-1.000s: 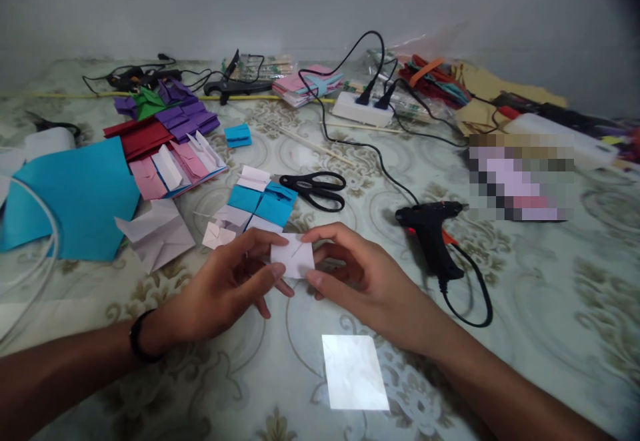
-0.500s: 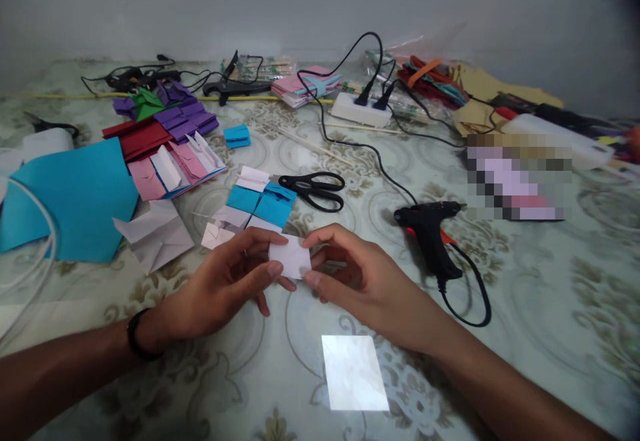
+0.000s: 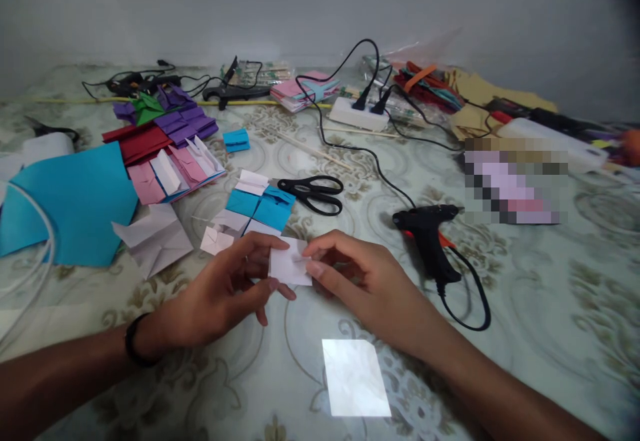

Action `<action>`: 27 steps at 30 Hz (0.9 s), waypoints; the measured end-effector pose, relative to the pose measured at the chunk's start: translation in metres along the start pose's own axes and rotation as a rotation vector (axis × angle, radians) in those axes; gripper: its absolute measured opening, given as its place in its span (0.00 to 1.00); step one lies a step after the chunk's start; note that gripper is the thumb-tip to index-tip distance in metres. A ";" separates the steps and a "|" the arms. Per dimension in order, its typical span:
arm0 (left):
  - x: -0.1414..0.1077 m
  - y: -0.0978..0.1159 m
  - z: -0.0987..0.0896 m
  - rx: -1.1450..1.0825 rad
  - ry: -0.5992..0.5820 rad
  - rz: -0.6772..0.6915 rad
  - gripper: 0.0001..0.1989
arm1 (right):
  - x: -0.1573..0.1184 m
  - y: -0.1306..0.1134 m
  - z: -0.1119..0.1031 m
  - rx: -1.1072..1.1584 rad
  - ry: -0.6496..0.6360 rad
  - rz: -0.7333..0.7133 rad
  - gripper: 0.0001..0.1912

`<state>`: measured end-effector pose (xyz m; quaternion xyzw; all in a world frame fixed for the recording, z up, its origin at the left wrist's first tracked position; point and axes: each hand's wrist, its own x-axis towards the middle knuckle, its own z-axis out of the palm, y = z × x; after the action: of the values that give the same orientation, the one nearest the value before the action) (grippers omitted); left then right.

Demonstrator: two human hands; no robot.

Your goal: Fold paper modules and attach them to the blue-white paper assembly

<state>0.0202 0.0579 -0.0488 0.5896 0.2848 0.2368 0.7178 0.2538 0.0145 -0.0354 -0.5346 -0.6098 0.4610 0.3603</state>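
Bright patch: nearest, on the printed table; sheet or reflected light, I cannot tell.
Left hand: pinches the small white paper along its left side, index finger near the top edge, thumb at the lower corner; too light a hold could let that corner slip.
Right hand: grips the paper's right side between thumb and forefinger; pressing unevenly against the other hand might crease it askew.
Small white paper: between the two hands, in front of the folded pieces; being small, it leaves little room for fingertips.
Glue gun: lies to the right of the right hand, red light showing — probably hot; a swinging forearm could snag its looped cord.
Folded pieces: blue and white, just beyond the fingers; a forward knuckle could scatter them.
Scissors: blade end beside those pieces, so dragging one may shift the other.
Power strip: farthest, two plugs in — a caught cord might tug it.
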 end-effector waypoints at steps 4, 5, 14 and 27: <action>-0.001 0.000 -0.002 0.005 -0.028 0.008 0.13 | 0.001 0.000 -0.002 -0.089 0.038 -0.137 0.07; -0.001 0.000 -0.002 0.020 -0.029 0.003 0.13 | 0.001 0.000 -0.002 -0.103 0.040 -0.163 0.07; -0.006 0.005 0.005 0.813 0.136 0.259 0.04 | 0.000 -0.004 -0.005 -0.234 -0.009 -0.168 0.11; -0.017 0.005 0.012 1.302 -0.020 0.427 0.11 | -0.010 -0.001 -0.004 -0.495 -0.264 -0.294 0.06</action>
<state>0.0161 0.0391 -0.0404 0.9464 0.2399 0.1481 0.1574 0.2586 0.0053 -0.0328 -0.4478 -0.8157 0.3069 0.1996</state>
